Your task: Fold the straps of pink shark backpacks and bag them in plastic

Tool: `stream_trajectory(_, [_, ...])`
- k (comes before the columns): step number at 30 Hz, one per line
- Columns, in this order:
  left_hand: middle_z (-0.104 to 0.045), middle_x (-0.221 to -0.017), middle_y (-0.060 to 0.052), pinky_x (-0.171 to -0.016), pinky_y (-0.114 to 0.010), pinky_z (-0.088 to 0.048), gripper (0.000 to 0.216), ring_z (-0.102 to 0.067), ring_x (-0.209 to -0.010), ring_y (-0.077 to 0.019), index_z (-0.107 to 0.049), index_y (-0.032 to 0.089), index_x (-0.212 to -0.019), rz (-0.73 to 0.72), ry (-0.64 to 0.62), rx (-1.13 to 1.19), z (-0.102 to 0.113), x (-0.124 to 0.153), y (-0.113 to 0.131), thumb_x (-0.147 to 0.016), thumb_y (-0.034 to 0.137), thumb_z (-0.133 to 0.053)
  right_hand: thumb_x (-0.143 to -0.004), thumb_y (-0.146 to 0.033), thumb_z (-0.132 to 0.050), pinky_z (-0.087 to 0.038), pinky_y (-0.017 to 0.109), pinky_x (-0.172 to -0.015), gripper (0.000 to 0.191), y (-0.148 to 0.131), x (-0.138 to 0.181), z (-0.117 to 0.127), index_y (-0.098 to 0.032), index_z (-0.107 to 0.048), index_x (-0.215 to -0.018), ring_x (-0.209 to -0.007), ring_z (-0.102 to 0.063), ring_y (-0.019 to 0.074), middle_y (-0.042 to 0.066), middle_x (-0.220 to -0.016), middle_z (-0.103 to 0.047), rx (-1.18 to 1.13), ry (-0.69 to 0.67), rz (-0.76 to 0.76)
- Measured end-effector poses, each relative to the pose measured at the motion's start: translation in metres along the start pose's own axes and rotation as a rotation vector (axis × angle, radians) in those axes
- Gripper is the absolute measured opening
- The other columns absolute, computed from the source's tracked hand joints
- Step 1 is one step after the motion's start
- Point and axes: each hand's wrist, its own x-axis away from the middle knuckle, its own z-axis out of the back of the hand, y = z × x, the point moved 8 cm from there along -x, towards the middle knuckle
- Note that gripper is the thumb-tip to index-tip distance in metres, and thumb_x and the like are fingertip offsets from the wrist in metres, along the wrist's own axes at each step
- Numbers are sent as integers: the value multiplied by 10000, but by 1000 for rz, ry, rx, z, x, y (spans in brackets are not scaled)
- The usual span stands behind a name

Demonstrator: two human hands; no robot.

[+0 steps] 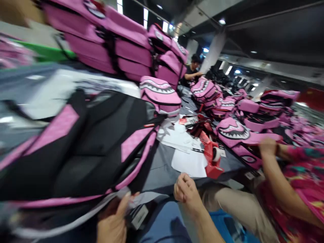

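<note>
A black backpack with pink trim (101, 135) lies straps up on the table before me, slightly smeared by motion. At its near edge my left hand (113, 217) is closed, its thumb pressed on a long whitish strip (76, 221). The strip runs leftward along the bag's lower edge, and a pale piece also stretches right of the thumb. A dark tag with a white label (139, 216) hangs beside those fingers. My right hand (186, 190) is curled into a fist off the table's near edge. Whatever those fingers hold, if anything, is hidden.
White papers (189, 162) and a red tape dispenser (212, 157) lie right of the bag. Pink backpacks (133, 44) stand behind, and more fill the right side. A person in a patterned red top (286, 189) works close at right; another person (191, 72) is farther back.
</note>
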Motion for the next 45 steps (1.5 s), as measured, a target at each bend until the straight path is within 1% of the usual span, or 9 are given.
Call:
stream_trajectory(2, [-760, -788, -31, -720, -377, -636, 548, -733, -727, -255, -721, 194, -866, 0, 27, -8, -1, -2, 1, -596, 647, -870, -856, -661, -710, -263, 217, -505, 508, -15, -3, -54, -225, -465, -772, -503, -306, 74, -95, -577, -393, 174, -310, 92])
stream_trajectory(4, [-767, -789, -44, -746, -356, -625, 572, -727, -749, -255, -739, 182, -820, -10, 56, -31, -1, -4, 5, -528, 650, -891, -904, -605, -687, -281, 225, -538, 454, -23, -10, -91, -208, -510, -773, -543, -350, 79, -74, -628, -442, 424, -492, 207])
stream_trajectory(9, [-792, -874, -71, -779, -331, -598, 621, -721, -806, -256, -776, 180, -815, -27, 73, -44, -2, -4, 14, -453, 672, -889, -992, -447, -643, -306, 241, -601, 311, -16, -40, -131, -208, -578, -804, -618, -497, 109, -35, -700, -587, 1049, -523, 504])
stream_trajectory(12, [-789, -830, -67, -787, -343, -603, 619, -727, -801, -269, -779, 198, -787, -24, 77, -67, -3, -5, 15, -427, 693, -871, -971, -447, -693, -323, 246, -604, 278, -5, -47, -136, -212, -617, -844, -655, -600, 134, -6, -736, -680, 1262, -488, 559])
stream_trajectory(16, [-787, -812, -56, -811, -365, -613, 554, -727, -800, -281, -775, 227, -748, -82, 65, -125, -1, -8, 20, -437, 678, -861, -978, -495, -675, -342, 249, -598, 302, 0, -47, -138, -214, -641, -872, -671, -671, 154, 13, -767, -743, 1320, -467, 573])
stream_trajectory(24, [-745, -699, -38, -669, -292, -582, 528, -688, -688, -237, -751, 229, -669, -62, 49, -90, 2, -8, 21, -413, 680, -851, -936, -541, -716, -378, 249, -602, 315, -1, -44, -149, -229, -677, -921, -740, -722, 171, 7, -809, -775, 1505, -511, 541])
stream_trajectory(28, [-711, -655, -34, -639, -286, -560, 524, -646, -628, -207, -724, 226, -633, -70, 13, -161, 1, -9, 22, -448, 702, -841, -981, -479, -671, -402, 241, -617, 267, -3, -38, -153, -222, -674, -905, -755, -710, 162, 7, -806, -760, 1536, -519, 545])
stream_trajectory(34, [-739, -716, -41, -708, -328, -600, 546, -689, -719, -253, -753, 244, -666, -102, 66, -217, 4, -6, 31, -434, 730, -838, -971, -416, -683, -373, 269, -574, 257, -6, -35, -153, -213, -667, -813, -666, -680, 158, 5, -688, -711, 1524, -446, 707])
stream_trajectory(45, [-780, -836, -53, -762, -341, -621, 548, -717, -820, -281, -777, 233, -750, -64, 7, -103, 3, -4, 20, -442, 673, -884, -886, -421, -786, -372, 273, -580, 233, 6, -49, -145, -231, -659, -841, -698, -710, 183, 5, -732, -744, 1467, -416, 645])
